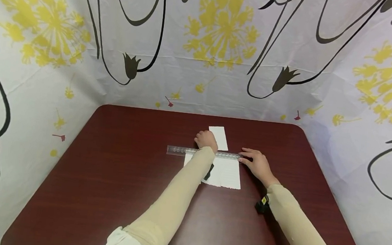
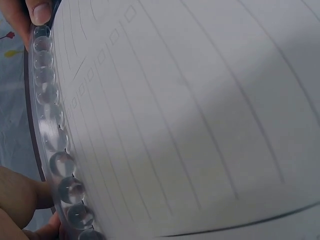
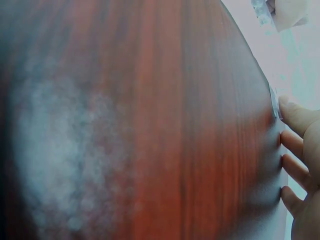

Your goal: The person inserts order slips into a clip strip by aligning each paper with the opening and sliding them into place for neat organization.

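A clear ruler (image 1: pixel 178 151) with a row of round bumps lies crosswise over white lined paper (image 1: pixel 229 176). Its bumps (image 2: pixel 50 117) run down the left of the left wrist view. My left hand (image 1: pixel 206 139) is just beyond the ruler with bent fingers, beside a narrow white paper piece (image 1: pixel 218 137); I cannot tell what it grips. In the left wrist view its fingers (image 2: pixel 17 197) come right at the ruler's edge. At the ruler's right end my right hand (image 1: pixel 257 163) pinches it, thumb (image 3: pixel 295 112) on the end and other fingers spread alongside.
The dark red table (image 1: pixel 114 177) has rounded far corners. Behind it and at both sides hangs a white cloth (image 1: pixel 172 70) with yellow and grey flowers. A black wrist camera (image 1: pixel 262 206) sits under the right sleeve. The paper's near edge is ragged.
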Demonstrator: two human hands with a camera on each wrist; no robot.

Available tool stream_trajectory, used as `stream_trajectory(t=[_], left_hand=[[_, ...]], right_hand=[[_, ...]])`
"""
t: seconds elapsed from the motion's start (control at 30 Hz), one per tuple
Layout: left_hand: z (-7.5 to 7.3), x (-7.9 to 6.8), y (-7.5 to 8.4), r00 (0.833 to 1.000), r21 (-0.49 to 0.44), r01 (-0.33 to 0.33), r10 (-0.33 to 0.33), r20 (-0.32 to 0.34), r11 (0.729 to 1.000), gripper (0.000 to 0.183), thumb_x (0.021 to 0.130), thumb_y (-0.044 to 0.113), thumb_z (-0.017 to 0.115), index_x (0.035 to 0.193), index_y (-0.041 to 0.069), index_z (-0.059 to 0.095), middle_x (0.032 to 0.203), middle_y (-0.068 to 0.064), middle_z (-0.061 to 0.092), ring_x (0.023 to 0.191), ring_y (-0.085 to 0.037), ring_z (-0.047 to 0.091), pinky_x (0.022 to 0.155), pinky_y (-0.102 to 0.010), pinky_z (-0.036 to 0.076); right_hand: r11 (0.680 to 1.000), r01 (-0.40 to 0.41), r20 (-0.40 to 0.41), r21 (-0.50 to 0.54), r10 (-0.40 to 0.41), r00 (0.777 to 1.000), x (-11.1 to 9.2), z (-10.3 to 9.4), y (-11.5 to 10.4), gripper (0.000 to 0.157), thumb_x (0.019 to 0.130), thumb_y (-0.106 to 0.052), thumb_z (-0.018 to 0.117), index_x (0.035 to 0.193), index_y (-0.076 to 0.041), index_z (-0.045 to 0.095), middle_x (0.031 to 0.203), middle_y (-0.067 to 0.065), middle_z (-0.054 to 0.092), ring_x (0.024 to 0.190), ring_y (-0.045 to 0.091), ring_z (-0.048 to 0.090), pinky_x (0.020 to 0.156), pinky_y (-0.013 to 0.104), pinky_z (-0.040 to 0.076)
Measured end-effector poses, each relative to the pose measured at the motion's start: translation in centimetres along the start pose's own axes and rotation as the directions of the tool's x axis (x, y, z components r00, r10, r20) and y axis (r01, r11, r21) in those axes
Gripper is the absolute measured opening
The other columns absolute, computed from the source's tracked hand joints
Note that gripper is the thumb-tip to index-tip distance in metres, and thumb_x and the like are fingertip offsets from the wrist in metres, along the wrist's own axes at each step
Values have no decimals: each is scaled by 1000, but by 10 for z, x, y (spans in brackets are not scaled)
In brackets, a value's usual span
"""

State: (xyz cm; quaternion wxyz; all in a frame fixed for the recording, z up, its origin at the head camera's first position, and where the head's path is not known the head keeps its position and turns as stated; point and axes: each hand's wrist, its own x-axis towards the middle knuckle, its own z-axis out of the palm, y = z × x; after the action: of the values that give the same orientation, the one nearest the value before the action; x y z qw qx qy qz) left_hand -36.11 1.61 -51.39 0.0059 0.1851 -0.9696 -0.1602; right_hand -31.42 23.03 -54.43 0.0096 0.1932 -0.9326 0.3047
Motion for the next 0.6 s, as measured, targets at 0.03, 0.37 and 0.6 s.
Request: stream_trajectory(t=[0.03, 0.37, 0.6], left_hand=[[0, 0, 0, 1000, -1, -1, 1, -1, 1000, 23, 96, 19, 63, 113, 5, 71, 115, -11, 68, 107, -26, 63, 93, -40, 52], [6, 2, -2, 1000, 19, -30, 30, -7, 999, 24, 94, 19, 66, 113, 6, 72, 113, -11, 70, 106, -26, 63, 94, -42, 52], [3, 2, -4, 1000, 28, -18, 19, -15, 999, 34, 92, 28, 69, 117, 5, 69, 116, -12, 68, 107, -26, 62, 93, -42, 52]], right_hand=[[1000, -1, 1, 2, 1, 1000, 0, 0, 0, 38, 95, -26, 67, 129, -9, 67, 148, 13, 53, 140, 39, 41, 112, 61, 35], [1000, -2, 0, -1, 2, 1000, -1, 0, 2, 38, 95, -26, 67, 128, -10, 67, 147, 13, 54, 140, 39, 41, 111, 61, 35], [1000, -8, 1, 2, 8, 1000, -1, 0, -1, 38, 95, -27, 67, 128, -9, 67, 147, 14, 53, 140, 39, 41, 111, 61, 36]])
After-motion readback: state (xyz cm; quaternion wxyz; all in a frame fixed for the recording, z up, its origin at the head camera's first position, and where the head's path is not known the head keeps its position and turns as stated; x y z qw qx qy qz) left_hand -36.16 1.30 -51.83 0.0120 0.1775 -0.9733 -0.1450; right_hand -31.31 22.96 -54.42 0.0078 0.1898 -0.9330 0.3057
